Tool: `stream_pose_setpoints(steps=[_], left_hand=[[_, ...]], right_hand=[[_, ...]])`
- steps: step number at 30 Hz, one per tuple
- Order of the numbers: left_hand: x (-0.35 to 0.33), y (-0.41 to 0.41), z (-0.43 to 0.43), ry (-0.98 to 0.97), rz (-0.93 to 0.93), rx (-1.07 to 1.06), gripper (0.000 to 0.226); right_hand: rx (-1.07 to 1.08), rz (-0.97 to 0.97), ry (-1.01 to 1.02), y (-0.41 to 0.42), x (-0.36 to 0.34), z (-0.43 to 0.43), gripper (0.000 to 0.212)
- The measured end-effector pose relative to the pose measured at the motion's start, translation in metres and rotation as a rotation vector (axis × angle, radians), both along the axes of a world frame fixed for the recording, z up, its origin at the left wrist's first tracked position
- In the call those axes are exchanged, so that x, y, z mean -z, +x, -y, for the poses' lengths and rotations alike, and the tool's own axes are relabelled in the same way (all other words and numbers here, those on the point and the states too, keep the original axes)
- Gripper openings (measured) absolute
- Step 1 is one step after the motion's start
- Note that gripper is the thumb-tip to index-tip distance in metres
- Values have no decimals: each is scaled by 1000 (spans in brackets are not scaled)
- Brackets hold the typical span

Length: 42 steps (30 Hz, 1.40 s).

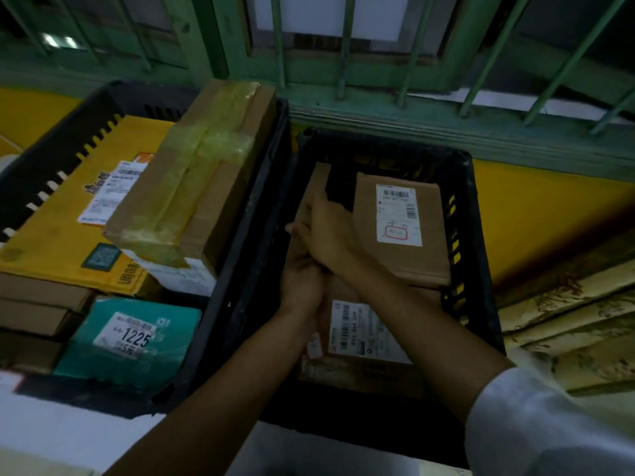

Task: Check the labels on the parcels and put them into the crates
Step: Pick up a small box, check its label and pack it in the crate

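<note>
Two black crates stand side by side. In the right crate (477,235), both my hands are on a narrow brown parcel (314,187) by its left wall. My right hand (326,231) grips the parcel from above, thumb spread to the left. My left hand (302,280) holds the parcel's near end, its fingers partly hidden under the right hand. Beside them lie a brown labelled parcel (402,235) and, nearer me, another labelled parcel (364,338). The left crate (271,159) holds several parcels.
In the left crate a taped cardboard box (192,180) lies on a yellow box (62,235), with a teal parcel (130,338) marked 1225 nearer me. A green barred window frame (378,108) and a yellow wall (536,214) stand behind the crates.
</note>
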State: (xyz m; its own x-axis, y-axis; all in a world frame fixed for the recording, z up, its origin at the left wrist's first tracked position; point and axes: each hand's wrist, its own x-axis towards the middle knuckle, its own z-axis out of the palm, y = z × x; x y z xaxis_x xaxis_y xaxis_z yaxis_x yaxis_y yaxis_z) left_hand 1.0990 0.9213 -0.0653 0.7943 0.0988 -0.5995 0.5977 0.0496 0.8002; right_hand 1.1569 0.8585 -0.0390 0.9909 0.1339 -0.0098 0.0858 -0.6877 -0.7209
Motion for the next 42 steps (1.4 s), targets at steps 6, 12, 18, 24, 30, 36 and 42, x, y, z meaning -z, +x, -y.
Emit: stream_pose_setpoints(steps=[6, 12, 18, 24, 30, 36, 42], left_hand=[[-5, 0, -1, -136, -156, -307, 36], [3, 37, 3, -102, -205, -219, 44], [10, 35, 3, -21, -165, -210, 37], [-21, 15, -9, -248, -141, -143, 35], [-61, -5, -34, -317, 53, -10, 20], [-76, -18, -55, -395, 138, 144, 26], [-83, -45, -52, -465, 193, 411, 26]], right_hand=[[-53, 52, -559, -4, 51, -2, 51], [-202, 141, -701, 4, 62, 1, 45], [-278, 3, -710, 18, 50, 3, 37], [-306, -69, -760, 14, 35, 5, 49], [-105, 55, -403, -9, 16, 11, 30], [276, 55, 91, -60, 1, 30, 16], [548, 165, 308, -137, -20, 24, 18]])
